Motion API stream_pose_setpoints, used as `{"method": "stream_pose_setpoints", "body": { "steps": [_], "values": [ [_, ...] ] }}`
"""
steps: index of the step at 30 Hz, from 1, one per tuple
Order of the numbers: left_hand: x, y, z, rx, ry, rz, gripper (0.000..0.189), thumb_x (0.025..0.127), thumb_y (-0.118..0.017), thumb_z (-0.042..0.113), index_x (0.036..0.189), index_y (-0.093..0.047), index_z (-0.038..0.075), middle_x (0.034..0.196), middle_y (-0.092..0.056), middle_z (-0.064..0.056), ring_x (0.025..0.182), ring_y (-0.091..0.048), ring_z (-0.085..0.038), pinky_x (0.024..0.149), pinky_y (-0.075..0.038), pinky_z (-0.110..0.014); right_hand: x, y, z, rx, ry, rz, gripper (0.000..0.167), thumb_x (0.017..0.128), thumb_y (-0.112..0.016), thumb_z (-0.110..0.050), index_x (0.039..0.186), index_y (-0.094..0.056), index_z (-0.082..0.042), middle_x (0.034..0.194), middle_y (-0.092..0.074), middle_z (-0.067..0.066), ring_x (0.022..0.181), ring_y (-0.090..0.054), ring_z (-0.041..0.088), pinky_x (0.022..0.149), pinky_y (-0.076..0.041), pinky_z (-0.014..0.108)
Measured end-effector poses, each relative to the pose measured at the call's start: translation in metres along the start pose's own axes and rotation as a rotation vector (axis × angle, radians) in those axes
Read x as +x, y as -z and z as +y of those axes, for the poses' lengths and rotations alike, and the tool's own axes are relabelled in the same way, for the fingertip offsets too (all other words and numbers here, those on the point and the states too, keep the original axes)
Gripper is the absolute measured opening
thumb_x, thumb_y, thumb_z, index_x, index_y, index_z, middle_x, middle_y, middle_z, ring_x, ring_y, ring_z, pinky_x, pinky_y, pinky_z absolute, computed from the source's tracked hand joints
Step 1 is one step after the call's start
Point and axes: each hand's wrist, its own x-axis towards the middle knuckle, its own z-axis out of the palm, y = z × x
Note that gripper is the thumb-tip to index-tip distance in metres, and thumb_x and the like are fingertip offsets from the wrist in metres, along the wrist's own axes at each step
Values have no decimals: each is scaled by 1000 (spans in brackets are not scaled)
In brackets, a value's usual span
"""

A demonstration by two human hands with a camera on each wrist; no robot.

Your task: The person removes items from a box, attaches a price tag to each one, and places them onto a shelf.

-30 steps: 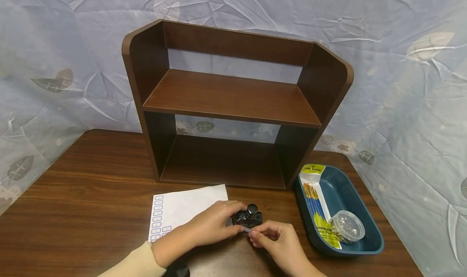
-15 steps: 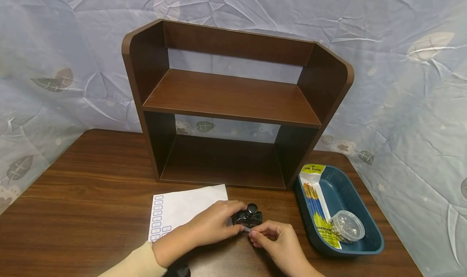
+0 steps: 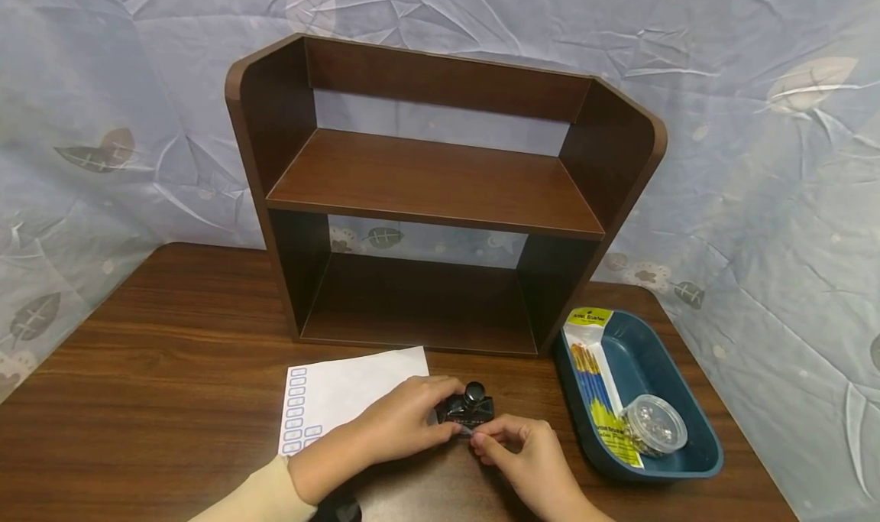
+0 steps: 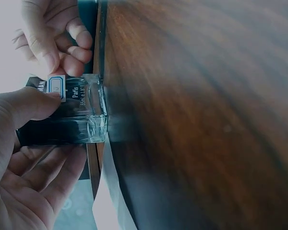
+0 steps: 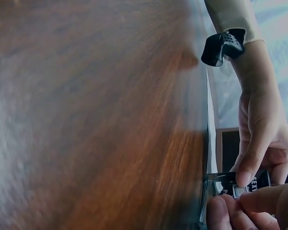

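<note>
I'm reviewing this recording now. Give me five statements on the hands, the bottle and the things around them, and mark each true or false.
1. The left hand grips the glass bottle. True.
2. The bottle stands on the upper shelf. False: it stands on the table, in front of the shelf unit.
3. The left thumb and the right hand both touch the label. True.
4. The white sheet lies to the person's right of the bottle. False: it lies to the left.
5. The round jar sits in the blue tray. True.
</note>
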Motion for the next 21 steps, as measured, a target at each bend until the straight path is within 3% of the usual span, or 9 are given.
{"method": "stream_pose_setpoints", "body": {
  "steps": [14,21],
  "values": [
    [-1,-1,-1,45,-1,3,34,93,-78,17,125,-67,10,117,-76,1,104,-70,-8,94,-60,-28,0,8,-1,-148,35,-22,11,96,-75,-16,91,-78,-6,81,-78,3,69,-65,-2,63,-56,18],
    [0,-2,-2,56,-18,16,32,93,-78,17,122,-68,11,112,-76,2,98,-68,-5,90,-60,-27,-2,7,-10,-183,6,143,19,92,-81,-17,84,-65,-11,70,-65,-4,61,-57,1,53,-51,20]
  ]
}}
